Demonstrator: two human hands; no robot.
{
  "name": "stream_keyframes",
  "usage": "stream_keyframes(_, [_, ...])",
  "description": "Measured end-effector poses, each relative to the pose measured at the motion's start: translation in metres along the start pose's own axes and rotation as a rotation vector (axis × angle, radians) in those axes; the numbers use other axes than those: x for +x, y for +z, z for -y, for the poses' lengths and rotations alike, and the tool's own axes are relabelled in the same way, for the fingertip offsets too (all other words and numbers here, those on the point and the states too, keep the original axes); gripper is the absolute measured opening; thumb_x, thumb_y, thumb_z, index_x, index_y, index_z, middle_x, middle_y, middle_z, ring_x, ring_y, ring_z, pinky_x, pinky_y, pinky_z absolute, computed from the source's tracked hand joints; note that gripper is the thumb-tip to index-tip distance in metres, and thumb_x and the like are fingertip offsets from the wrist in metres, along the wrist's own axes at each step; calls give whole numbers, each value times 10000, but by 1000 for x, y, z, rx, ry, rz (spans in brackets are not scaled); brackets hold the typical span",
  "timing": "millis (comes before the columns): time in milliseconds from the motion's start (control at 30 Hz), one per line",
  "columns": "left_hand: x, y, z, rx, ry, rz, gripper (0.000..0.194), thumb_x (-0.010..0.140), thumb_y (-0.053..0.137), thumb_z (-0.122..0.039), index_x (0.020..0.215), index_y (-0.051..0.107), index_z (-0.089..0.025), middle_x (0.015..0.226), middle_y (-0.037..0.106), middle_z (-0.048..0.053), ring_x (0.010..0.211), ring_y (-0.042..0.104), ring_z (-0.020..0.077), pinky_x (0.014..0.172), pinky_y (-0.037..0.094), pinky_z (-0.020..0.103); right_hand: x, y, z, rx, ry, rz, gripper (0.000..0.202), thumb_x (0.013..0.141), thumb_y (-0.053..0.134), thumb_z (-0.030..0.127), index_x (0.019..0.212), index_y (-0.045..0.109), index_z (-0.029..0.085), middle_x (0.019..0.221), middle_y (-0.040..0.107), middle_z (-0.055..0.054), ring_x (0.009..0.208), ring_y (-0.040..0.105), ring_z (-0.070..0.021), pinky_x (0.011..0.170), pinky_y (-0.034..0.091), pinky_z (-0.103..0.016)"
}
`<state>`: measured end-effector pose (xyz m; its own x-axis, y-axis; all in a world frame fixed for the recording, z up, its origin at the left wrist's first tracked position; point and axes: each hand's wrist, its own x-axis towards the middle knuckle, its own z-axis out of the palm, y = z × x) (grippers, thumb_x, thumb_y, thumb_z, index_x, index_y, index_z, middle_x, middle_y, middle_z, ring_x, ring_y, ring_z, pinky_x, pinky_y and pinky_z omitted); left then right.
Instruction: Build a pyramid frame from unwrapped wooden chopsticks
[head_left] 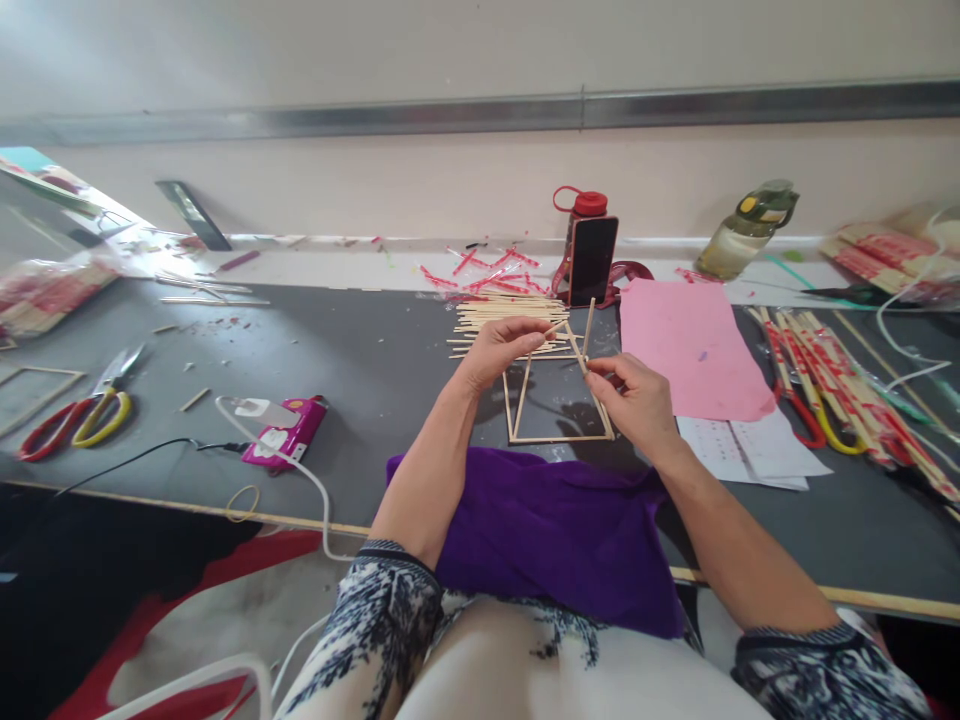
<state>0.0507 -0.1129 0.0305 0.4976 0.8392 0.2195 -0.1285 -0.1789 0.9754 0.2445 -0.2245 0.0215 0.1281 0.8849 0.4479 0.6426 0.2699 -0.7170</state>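
Through the head camera I have a slender wooden stick frame in the middle of my view, on the dark grey tabletop, its base bar lying towards the wearer. My left hand pinches a thin stick at the frame's far end, thumb against fingers. My right hand grips with its fingertips where an upright stick meets the frame's right side; whether the two are joined there, I can't tell.

Just beyond the left hand lies a loose heap of bare sticks, with red-and-white wrapper scraps behind it. A phone leans on a red-capped bottle. Nearer the wearer, a purple cloth drapes over the table edge.

To the right I see a pink sheet overlapping white papers, then red-wrapped stick bundles and, farther back, a tilted clear green bottle. Off to the left sit a magenta box with cables and red-and-yellow-handled scissors.
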Motion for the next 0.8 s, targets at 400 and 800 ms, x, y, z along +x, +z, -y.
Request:
stream_keyframes(400, [-1,2,-4,33,21,-51,310,719,713,-369,953,725,-166,941,728,67,929,655,183,887,463,313,-1,1,-2,-11,-13,0,144,827,591,279,890,685,191,819,663,-21,622,572,-121,607,446,-262])
stream_keyframes(800, [-23,-5,-40,542,-35,-376,197,723,636,-317,809,694,-149,715,663,9,605,534,95,577,399,212,-2,-17,2,22,-128,-99,143,867,542,254,886,676,206,801,659,-17,677,598,-133,634,461,-265])
